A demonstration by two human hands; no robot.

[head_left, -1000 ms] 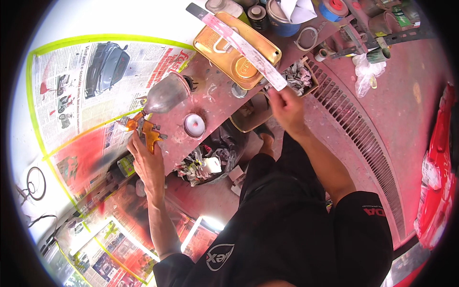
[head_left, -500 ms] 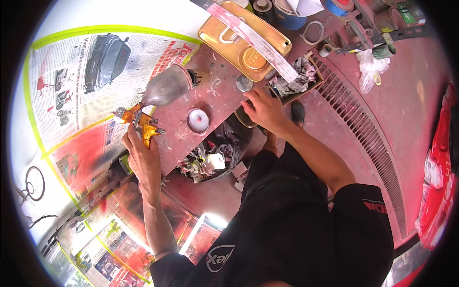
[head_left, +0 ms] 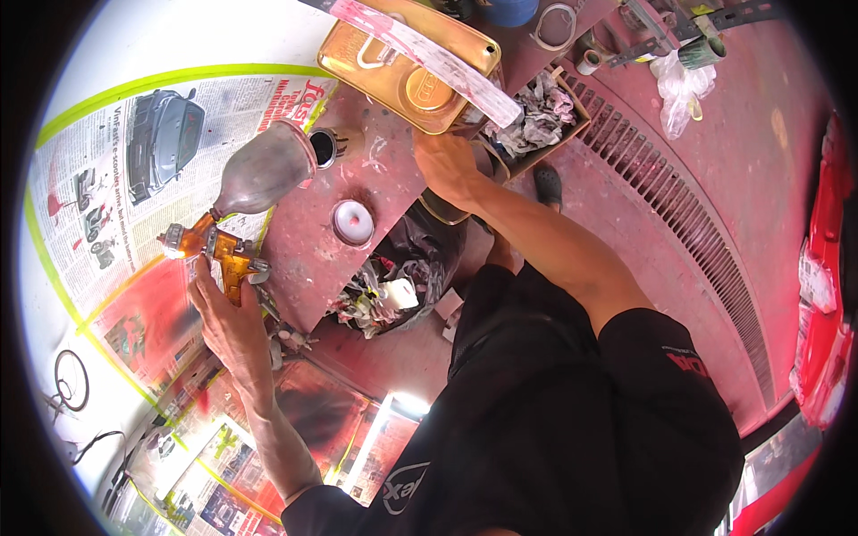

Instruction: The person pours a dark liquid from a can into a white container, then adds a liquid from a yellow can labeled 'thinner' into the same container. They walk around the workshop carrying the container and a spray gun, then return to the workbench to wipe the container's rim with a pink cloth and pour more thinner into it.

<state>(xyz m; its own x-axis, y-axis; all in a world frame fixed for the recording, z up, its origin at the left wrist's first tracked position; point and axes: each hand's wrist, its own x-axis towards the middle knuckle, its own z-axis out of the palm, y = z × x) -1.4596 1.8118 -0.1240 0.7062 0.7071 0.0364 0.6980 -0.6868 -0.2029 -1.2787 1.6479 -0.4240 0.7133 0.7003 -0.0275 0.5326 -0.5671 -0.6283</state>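
My left hand (head_left: 234,326) grips an orange-gold spray gun (head_left: 234,259) with a cloudy grey cup (head_left: 268,170) on it, slanting up toward the bench. My right hand (head_left: 447,168) is at the bench edge, beside the near end of a gold metal can (head_left: 366,67) lying flat. Its fingers are curled, and their tips and whatever they hold are hidden. A round white lid (head_left: 354,223) with a pink middle lies on the paint-stained bench (head_left: 299,259) between my hands. Just beyond the gun's cup stands an open tin (head_left: 325,147).
A paint-smeared strip (head_left: 429,58) lies across the gold can. Right of my hand, a box (head_left: 536,121) holds crumpled paper. A black bag of rubbish (head_left: 438,246) sits below the bench. Taped newspaper (head_left: 134,205) covers the left side. A floor grating (head_left: 679,214) curves past my right arm.
My right hand has closed over the spot where a small round lid lay; that lid is now hidden. The spray gun has shifted left and slightly down in the view, which has also moved.
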